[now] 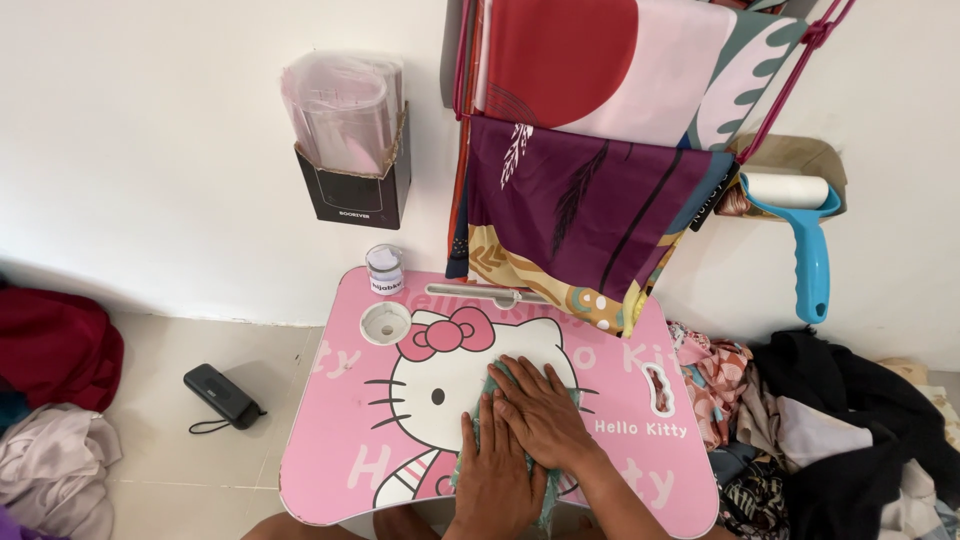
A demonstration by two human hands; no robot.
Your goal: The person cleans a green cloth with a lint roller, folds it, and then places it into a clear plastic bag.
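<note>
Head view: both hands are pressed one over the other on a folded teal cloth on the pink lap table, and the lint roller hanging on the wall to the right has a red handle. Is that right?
Not quite. The head view shows the lint roller with a blue handle, not red. The rest holds: the right hand lies over the left hand, both pressed on the folded teal cloth on the pink lap table.
</note>
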